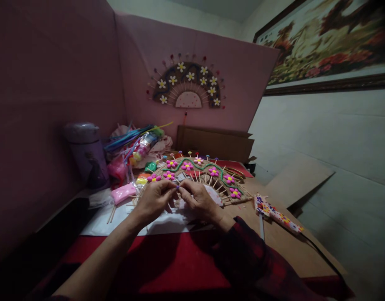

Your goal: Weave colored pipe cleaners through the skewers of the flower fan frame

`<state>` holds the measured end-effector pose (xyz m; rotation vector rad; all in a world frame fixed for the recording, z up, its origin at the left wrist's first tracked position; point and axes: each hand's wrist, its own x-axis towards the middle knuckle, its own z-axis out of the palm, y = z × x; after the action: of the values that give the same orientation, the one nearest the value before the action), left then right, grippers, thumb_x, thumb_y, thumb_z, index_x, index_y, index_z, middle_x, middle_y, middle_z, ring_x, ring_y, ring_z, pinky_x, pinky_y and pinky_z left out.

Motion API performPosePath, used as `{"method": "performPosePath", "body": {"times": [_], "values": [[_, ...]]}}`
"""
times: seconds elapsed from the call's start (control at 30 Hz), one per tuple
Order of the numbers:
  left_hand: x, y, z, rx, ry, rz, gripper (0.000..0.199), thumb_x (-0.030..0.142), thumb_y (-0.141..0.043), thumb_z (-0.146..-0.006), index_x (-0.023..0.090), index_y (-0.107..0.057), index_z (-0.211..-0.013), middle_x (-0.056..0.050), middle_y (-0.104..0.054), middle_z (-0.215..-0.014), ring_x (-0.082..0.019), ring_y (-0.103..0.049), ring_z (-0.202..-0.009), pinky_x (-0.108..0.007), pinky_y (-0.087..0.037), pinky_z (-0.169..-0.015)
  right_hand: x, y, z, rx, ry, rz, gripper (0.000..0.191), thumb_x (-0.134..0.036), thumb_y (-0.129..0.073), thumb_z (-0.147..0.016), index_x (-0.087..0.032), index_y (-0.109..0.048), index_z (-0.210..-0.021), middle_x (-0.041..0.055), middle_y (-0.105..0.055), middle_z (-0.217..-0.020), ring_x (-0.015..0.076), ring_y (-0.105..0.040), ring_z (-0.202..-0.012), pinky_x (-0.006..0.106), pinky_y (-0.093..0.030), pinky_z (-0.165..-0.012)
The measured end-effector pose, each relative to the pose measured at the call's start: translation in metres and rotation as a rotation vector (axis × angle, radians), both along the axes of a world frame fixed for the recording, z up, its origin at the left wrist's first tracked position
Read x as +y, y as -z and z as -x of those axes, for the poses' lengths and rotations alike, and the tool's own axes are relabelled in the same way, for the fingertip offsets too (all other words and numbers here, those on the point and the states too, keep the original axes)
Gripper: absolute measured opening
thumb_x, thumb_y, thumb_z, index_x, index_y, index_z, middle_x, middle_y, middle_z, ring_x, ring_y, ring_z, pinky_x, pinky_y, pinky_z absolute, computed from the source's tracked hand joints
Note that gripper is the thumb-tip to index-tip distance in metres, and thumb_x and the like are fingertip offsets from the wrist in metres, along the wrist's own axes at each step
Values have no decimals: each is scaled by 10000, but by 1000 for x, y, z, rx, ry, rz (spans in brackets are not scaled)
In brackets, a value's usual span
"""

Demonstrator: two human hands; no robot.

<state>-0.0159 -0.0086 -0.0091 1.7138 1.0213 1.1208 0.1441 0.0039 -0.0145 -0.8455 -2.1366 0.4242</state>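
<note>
Between the fingertips of both hands is a small purple piece of clay (177,187). My left hand (153,201) pinches it from the left, thumb and forefinger together. From the other side my right hand (200,200) closes on it in the same way. Just behind and partly under the hands lies a fan-shaped craft (197,166) of twine and thin sticks, with pink flowers, a green wavy line and coloured balls on the stick ends. Its pale dotted half-round centre (214,195) is partly hidden by my right hand. White paper (117,221) lies beneath the hands.
Left of the hands are a pink clay packet (123,193), a green clay packet (150,167), a pile of coloured craft supplies (142,144) and a purple flask (87,156). A flowered glue gun (277,215) with a cord lies right. A finished-looking fan (186,79) hangs behind.
</note>
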Motion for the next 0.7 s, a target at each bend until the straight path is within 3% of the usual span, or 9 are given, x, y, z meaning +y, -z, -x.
{"method": "performPosePath", "body": {"times": [0.37, 0.7], "values": [[0, -1, 4, 31, 45, 2, 193, 305, -535, -764, 130, -592, -707, 3, -578, -557, -96, -535, -412, -216, -468, -369, -3, -9, -5, -18, -63, 88, 139, -205, -426, -859, -176, -492, -740, -41, -465, -605, 96, -418, -550, 220, -310, -541], [-1, 0, 2, 59, 27, 17, 150, 264, -526, -749, 142, -564, -673, 34, -542, -458, -97, -523, -358, -194, -424, -333, 0, 0, -3, -11, -76, 44, 136, -160, -421, -842, -189, -441, -711, -44, -421, -639, 99, -411, -598, 220, -313, -576]]}}
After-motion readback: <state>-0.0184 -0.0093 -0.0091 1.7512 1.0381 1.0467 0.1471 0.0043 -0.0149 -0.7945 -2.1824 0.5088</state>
